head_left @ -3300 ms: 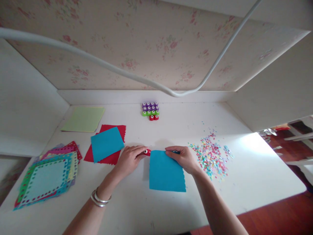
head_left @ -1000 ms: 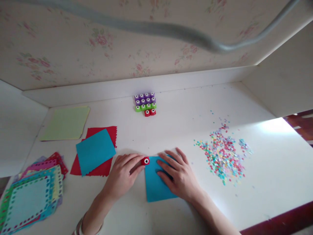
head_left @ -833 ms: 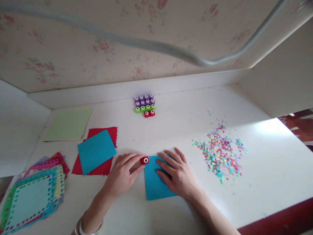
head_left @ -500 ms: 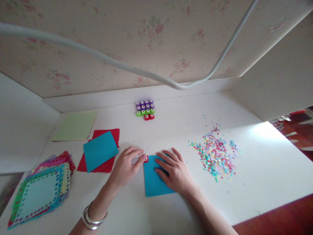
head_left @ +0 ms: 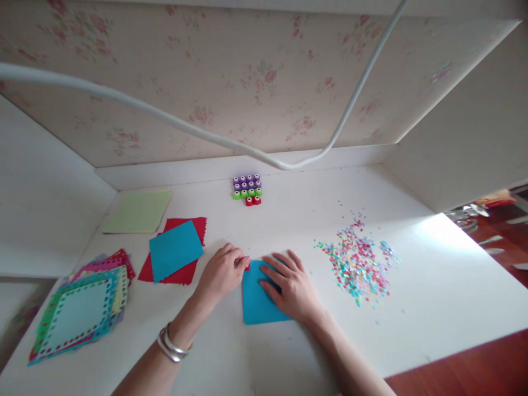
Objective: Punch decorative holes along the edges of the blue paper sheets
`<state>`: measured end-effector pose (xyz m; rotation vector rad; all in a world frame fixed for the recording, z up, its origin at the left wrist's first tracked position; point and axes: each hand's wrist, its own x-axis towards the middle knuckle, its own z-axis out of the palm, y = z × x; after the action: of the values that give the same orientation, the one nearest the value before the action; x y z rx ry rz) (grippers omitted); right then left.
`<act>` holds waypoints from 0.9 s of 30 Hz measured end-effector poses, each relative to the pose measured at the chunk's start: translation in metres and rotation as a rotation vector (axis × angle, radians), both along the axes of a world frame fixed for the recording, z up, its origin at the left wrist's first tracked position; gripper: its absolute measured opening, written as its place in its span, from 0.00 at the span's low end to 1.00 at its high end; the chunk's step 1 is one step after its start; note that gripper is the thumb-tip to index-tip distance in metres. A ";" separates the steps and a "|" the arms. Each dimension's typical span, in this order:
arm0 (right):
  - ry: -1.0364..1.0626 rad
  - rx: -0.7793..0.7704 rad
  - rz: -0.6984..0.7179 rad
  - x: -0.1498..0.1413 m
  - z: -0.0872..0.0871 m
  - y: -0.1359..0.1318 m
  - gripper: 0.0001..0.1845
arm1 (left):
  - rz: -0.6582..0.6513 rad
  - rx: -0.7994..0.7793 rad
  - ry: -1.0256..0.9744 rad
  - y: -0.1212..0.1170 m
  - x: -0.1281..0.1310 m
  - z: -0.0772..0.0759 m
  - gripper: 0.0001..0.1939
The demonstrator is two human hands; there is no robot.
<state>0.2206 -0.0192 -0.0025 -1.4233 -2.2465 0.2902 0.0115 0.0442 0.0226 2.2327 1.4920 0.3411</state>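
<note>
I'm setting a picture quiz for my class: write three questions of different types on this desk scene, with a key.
1. Fill in the colour: the left hand has its thumb on a ____ punch at the edge of the sheet.

2. Multiple choice: in the block of punches, how many are in the row nearest the person?
A) two
B) three
C) four

3. True or false: the confetti lies to the right of the right hand.

Key: 1. red; 2. A; 3. true.
</note>
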 end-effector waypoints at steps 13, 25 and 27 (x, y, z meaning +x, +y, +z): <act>-0.005 0.024 0.002 -0.001 0.001 -0.003 0.16 | -0.042 0.010 0.194 -0.001 0.010 0.004 0.11; 0.011 0.013 -0.003 -0.001 0.001 -0.003 0.16 | -0.019 0.058 0.156 -0.002 -0.010 0.017 0.15; 0.008 0.006 -0.003 -0.001 0.001 -0.003 0.16 | -0.002 0.091 0.145 -0.001 -0.017 0.019 0.16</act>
<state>0.2196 -0.0220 -0.0016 -1.4205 -2.2367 0.2876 -0.0051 0.0435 0.0419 2.3747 1.5763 0.2553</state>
